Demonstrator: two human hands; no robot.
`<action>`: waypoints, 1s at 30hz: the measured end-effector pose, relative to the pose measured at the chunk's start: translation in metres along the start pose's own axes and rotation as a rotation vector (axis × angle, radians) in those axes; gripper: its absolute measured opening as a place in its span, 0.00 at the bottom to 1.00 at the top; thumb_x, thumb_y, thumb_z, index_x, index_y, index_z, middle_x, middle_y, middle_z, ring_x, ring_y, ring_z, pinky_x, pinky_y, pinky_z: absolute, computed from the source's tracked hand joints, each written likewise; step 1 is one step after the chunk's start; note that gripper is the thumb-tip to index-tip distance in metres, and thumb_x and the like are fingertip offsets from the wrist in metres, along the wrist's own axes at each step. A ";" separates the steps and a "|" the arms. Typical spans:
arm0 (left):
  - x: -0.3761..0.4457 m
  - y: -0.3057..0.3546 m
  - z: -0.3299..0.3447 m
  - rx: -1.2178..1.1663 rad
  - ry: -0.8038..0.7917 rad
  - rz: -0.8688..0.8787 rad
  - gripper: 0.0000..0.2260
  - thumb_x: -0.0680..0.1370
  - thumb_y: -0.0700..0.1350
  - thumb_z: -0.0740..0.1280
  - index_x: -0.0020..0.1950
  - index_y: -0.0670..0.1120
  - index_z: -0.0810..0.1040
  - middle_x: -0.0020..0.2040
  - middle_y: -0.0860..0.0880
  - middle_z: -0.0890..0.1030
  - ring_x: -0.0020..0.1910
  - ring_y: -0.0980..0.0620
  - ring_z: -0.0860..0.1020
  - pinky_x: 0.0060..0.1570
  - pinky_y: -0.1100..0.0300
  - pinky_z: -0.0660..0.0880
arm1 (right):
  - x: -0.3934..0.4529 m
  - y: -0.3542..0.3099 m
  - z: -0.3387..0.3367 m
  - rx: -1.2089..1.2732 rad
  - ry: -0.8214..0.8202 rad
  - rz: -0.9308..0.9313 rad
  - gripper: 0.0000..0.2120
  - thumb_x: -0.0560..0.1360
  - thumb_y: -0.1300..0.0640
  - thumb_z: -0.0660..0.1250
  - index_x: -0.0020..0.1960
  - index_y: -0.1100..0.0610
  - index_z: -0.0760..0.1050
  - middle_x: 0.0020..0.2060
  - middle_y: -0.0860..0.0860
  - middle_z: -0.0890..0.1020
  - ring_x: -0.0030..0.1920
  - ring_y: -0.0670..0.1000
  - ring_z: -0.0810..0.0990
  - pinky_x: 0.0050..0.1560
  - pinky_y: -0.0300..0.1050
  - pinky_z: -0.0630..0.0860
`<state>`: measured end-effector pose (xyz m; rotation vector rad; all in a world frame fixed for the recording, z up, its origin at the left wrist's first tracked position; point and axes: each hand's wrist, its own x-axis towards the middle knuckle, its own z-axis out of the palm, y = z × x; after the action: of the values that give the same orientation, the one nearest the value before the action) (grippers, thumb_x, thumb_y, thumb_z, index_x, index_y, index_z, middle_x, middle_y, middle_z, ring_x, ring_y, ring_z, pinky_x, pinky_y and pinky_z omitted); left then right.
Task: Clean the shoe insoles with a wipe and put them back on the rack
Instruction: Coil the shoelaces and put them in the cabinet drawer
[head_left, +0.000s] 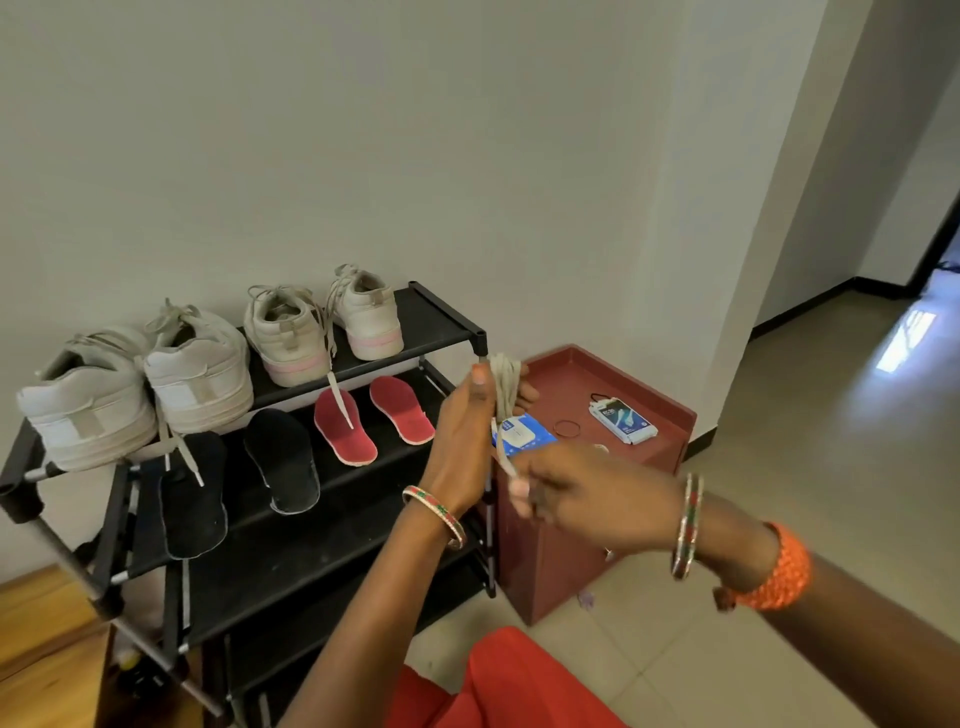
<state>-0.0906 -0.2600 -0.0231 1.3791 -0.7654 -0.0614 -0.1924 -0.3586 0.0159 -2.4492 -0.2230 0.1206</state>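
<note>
Two red insoles (344, 427) (401, 410) and two black insoles (283, 460) (193, 496) lie on the second shelf of the black shoe rack (447, 322). My left hand (467, 431) is raised beside the rack's right post, with a beige shoelace (505, 387) wound round its fingers. My right hand (576, 488) pinches the lace's loose end just below. A blue pack of wipes (522, 434) lies on the red cabinet (654, 441), partly hidden behind my hands.
Two pairs of white sneakers (135, 389) (322, 327) stand on the top shelf, laces hanging over the edge. A small blue-and-white box (623, 420) and a thin ring (567, 428) lie on the cabinet. Tiled floor stretches to the right; my red-clad lap is below.
</note>
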 end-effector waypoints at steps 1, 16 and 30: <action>-0.003 -0.002 0.003 0.048 -0.044 0.007 0.32 0.73 0.72 0.51 0.50 0.47 0.79 0.43 0.49 0.82 0.45 0.52 0.81 0.46 0.62 0.76 | 0.001 -0.007 -0.012 -0.005 0.058 -0.032 0.18 0.78 0.66 0.57 0.33 0.50 0.68 0.31 0.44 0.72 0.32 0.43 0.70 0.36 0.35 0.68; -0.011 0.005 0.016 -0.516 0.147 -0.221 0.15 0.81 0.39 0.52 0.43 0.37 0.76 0.25 0.50 0.75 0.22 0.57 0.68 0.25 0.67 0.69 | 0.033 0.036 -0.007 0.867 0.507 0.131 0.09 0.78 0.63 0.61 0.46 0.58 0.80 0.34 0.50 0.81 0.35 0.48 0.76 0.34 0.39 0.78; -0.023 0.019 0.026 -0.822 0.255 -0.312 0.24 0.79 0.44 0.55 0.22 0.43 0.72 0.16 0.50 0.63 0.16 0.53 0.64 0.37 0.60 0.73 | 0.016 0.020 0.019 0.736 0.727 -0.066 0.09 0.74 0.69 0.66 0.50 0.60 0.81 0.38 0.52 0.83 0.37 0.41 0.82 0.38 0.34 0.78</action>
<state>-0.1289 -0.2675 -0.0165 0.6835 -0.2424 -0.3936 -0.1773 -0.3587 -0.0119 -1.6150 0.0643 -0.6044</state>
